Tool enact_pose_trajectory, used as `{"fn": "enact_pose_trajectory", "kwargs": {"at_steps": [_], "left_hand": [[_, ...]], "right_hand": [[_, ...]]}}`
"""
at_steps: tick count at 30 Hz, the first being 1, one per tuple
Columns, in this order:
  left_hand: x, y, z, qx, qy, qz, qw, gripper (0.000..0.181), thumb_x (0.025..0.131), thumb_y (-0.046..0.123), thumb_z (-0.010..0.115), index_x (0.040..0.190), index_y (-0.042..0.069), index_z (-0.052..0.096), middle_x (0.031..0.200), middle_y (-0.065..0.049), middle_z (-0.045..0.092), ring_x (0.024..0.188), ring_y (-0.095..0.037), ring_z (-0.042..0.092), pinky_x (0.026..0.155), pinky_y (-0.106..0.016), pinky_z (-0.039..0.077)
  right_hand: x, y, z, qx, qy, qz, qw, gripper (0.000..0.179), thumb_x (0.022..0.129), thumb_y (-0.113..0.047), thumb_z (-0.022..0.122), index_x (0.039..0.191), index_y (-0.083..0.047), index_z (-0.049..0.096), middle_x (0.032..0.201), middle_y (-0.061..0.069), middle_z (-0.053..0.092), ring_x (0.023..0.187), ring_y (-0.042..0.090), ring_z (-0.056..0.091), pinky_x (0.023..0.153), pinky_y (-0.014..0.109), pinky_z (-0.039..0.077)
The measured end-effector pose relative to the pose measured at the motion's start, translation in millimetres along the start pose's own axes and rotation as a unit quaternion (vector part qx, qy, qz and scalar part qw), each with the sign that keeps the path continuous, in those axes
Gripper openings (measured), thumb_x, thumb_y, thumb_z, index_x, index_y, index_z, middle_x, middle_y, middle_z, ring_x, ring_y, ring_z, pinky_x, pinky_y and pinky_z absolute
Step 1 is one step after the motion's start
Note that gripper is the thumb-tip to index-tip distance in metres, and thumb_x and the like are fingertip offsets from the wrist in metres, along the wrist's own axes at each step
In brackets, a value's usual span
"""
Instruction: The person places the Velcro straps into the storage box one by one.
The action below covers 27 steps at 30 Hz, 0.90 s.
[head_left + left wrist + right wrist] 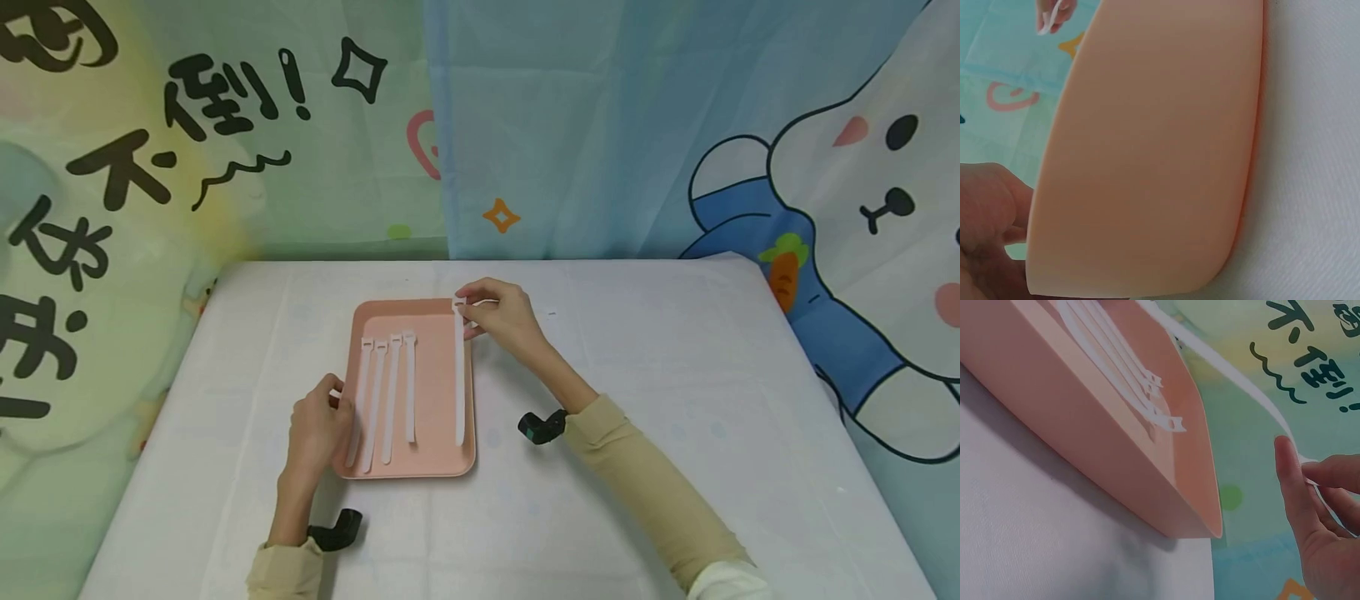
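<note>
A pink tray [433,383] lies on the white table. Several white cable straps [395,392] with slotted heads lie side by side in its left half, also seen in the right wrist view. My right hand [495,312] pinches another white cable strap [460,383] by its head end between thumb and fingers, at the tray's far right corner. In the right wrist view this held strap [1235,372] curves away from the fingertips, above the tray's rim. My left hand [321,425] grips the left rim of the tray with bent fingers; its fingertips are partly hidden behind the tray wall [1147,150].
The tray stands on a white-covered table [637,350]. Behind the table hangs a printed curtain [562,125] with dark lettering and a cartoon rabbit. A black wrist camera [542,427] sits on the right wrist, another black camera [337,531] on the left.
</note>
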<state>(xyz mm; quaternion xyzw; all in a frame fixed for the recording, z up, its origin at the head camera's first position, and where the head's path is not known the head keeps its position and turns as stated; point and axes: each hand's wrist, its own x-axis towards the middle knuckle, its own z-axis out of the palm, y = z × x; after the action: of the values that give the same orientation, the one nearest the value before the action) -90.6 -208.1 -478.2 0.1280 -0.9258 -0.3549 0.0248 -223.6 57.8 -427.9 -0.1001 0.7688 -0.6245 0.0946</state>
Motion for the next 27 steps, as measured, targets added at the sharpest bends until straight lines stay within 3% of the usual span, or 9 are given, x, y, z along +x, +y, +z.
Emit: {"fn": "enact_pose_trajectory", "kwargs": {"at_steps": [8, 15, 22, 27], "left_hand": [[-0.3, 0.5, 0.0, -0.004, -0.004, -0.004, 1.0, 0.021, 0.093, 0.004, 0.055, 0.111, -0.002, 0.064, 0.083, -0.021, 0.072, 0.062, -0.026, 0.064, 0.051, -0.034, 0.046], [-0.9, 1.0, -1.1, -0.008, -0.008, -0.004, 0.9999, 0.021, 0.093, 0.005, 0.055, 0.111, -0.002, 0.064, 0.083, -0.021, 0.072, 0.062, -0.025, 0.063, 0.051, -0.032, 0.044], [0.2, 0.3, -0.2, -0.006, -0.008, -0.005, 0.9999, 0.021, 0.093, 0.005, 0.055, 0.11, -0.002, 0.064, 0.082, -0.021, 0.072, 0.061, -0.025, 0.063, 0.05, -0.032, 0.044], [0.1, 0.9, -0.6, -0.004, -0.009, -0.008, 0.9999, 0.021, 0.093, 0.006, 0.055, 0.111, -0.002, 0.064, 0.083, -0.021, 0.072, 0.062, -0.025, 0.063, 0.051, -0.033, 0.045]], "right_hand": [[6.1, 4, 14, -0.009, -0.038, 0.001, 0.9993, 0.031, 0.095, -0.002, 0.067, 0.126, 0.0, 0.069, 0.11, 0.018, 0.066, 0.069, 0.024, 0.075, 0.072, 0.041, 0.062], [12.2, 1, 29, -0.025, -0.072, 0.032, 0.9966, 0.032, 0.096, 0.0, 0.065, 0.128, 0.001, 0.069, 0.103, 0.017, 0.064, 0.078, 0.037, 0.075, 0.079, 0.048, 0.06], [21.1, 2, 39, -0.074, -0.086, 0.038, 0.9928, 0.027, 0.097, -0.001, 0.063, 0.122, 0.0, 0.072, 0.107, 0.016, 0.07, 0.081, 0.04, 0.075, 0.079, 0.051, 0.059], [26.6, 6, 43, -0.136, -0.103, 0.031, 0.9848, 0.026, 0.097, -0.002, 0.063, 0.12, -0.003, 0.073, 0.104, 0.015, 0.07, 0.082, 0.036, 0.074, 0.079, 0.044, 0.06]]}}
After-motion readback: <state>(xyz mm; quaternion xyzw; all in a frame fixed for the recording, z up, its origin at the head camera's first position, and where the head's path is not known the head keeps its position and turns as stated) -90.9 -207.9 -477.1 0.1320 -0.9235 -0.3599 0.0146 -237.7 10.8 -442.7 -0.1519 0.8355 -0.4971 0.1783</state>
